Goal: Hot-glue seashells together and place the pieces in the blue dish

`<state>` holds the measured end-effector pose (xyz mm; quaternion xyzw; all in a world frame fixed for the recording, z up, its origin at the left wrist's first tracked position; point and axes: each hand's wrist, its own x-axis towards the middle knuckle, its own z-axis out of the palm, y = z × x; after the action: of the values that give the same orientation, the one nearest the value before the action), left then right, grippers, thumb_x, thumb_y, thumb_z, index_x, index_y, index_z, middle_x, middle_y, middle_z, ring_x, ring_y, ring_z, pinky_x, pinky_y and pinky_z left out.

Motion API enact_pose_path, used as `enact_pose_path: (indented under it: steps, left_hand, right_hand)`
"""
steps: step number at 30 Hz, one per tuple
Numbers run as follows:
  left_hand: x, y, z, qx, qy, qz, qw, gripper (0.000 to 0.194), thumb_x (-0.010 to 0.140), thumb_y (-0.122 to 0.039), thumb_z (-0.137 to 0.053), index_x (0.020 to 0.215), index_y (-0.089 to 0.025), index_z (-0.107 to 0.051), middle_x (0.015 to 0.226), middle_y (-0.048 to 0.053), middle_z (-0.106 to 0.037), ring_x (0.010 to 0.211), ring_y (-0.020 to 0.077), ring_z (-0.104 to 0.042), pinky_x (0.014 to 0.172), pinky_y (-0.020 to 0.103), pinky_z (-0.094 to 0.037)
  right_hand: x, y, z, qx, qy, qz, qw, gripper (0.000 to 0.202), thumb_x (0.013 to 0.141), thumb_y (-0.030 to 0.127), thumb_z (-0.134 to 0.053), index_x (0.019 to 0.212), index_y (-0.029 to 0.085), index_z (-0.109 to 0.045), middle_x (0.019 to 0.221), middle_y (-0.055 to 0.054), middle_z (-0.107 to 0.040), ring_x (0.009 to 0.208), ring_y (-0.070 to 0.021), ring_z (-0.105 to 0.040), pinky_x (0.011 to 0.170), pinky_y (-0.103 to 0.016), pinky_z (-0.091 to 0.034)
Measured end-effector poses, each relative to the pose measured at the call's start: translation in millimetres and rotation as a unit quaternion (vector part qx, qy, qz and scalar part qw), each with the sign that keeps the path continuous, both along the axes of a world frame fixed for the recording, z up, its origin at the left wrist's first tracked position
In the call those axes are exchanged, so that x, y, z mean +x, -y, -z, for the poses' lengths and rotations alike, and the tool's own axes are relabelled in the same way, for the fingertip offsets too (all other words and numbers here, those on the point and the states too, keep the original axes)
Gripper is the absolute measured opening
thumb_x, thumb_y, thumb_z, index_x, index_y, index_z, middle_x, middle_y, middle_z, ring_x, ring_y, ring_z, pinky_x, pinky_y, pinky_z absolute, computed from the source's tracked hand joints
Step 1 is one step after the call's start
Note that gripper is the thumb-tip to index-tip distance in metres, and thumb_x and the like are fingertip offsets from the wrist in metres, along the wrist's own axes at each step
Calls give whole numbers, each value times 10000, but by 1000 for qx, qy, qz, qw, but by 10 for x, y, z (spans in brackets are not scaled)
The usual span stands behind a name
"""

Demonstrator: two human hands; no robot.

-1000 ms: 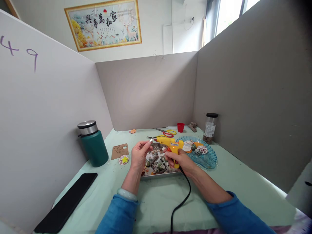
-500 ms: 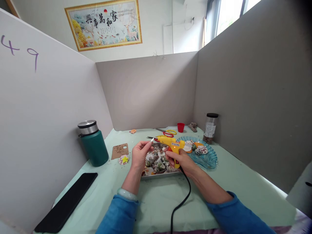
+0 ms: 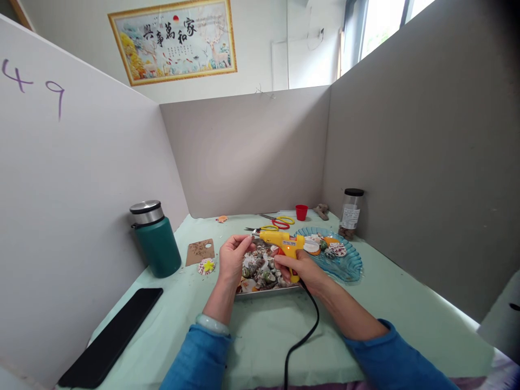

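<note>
My right hand [image 3: 300,266] is wrapped round the handle of a yellow hot glue gun [image 3: 280,240], its nozzle pointing left. A black cord [image 3: 303,340] runs from the handle down to the table's front edge. Close to the nozzle, my left hand [image 3: 233,255] pinches something too small to name between thumb and forefinger. Below both hands lies a shallow tray [image 3: 268,293] filled with seashells [image 3: 262,269]. To the right, a blue scalloped plate [image 3: 350,269] bears several shells, partly behind the glue gun and right hand.
A green flask [image 3: 157,246] and a black flat object [image 3: 116,336] are on the left. Nearby lie a brown card [image 3: 200,251] and a shell with a yellow star [image 3: 207,266]. Scissors [image 3: 281,222], a red cup [image 3: 301,212] and a lidded jar [image 3: 350,214] stand farther back. Partitions enclose three sides.
The glue gun has shifted slightly left and down, its nozzle now nearer my left fingertips. The whitish piece seen at those fingertips before is now mostly hidden.
</note>
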<state>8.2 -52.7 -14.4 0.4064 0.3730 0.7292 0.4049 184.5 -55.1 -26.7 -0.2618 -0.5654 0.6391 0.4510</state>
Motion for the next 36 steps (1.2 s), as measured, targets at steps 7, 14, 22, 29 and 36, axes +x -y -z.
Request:
enact_pose_path:
  steps: [7, 14, 22, 29, 36]
  left_hand:
    - [5, 5, 10, 1, -8, 6, 1000, 317, 559, -328, -826, 728, -117, -660, 643, 18, -662, 560, 95, -581, 612, 235, -471]
    - [-3, -10, 22, 0, -10, 3, 1000, 313, 565, -324, -822, 738, -120, -661, 615, 9, -654, 559, 100, -584, 621, 240, -472]
    - [-5, -15, 26, 3, -34, 0, 999, 290, 587, -320, -810, 733, -117, -664, 606, 10, -650, 559, 100, -580, 612, 234, -465]
    - [-4, -8, 26, 1, -23, -8, 1000, 299, 573, -325, -812, 727, -120, -658, 599, 9, -647, 548, 101, -581, 603, 238, -472]
    - [-8, -8, 17, -3, -17, -11, 1000, 306, 565, -324, -816, 732, -121, -661, 612, 10, -650, 551, 101, -583, 613, 242, -476]
  right_hand:
    - [7, 37, -32, 8, -11, 32, 999, 273, 722, 401, -696, 749, 149, -595, 462, 50, -500, 395, -68, -386, 412, -212, -339]
    - [3, 38, -36, 4, 6, 21, 1000, 297, 692, 404, -728, 790, 150, -608, 498, 42, -533, 399, -73, -398, 418, -224, -355]
    - [0, 18, -22, 7, 0, 29, 1000, 287, 718, 418, -702, 767, 152, -604, 487, 49, -511, 398, -67, -390, 421, -219, -347]
    - [4, 2, 2, 2, 4, 5, 1000, 320, 700, 399, -734, 850, 150, -600, 580, 37, -566, 409, -63, -401, 418, -224, -362]
    - [0, 23, -10, 11, 2, 23, 1000, 304, 704, 405, -725, 816, 149, -603, 542, 42, -547, 402, -65, -403, 413, -220, -352]
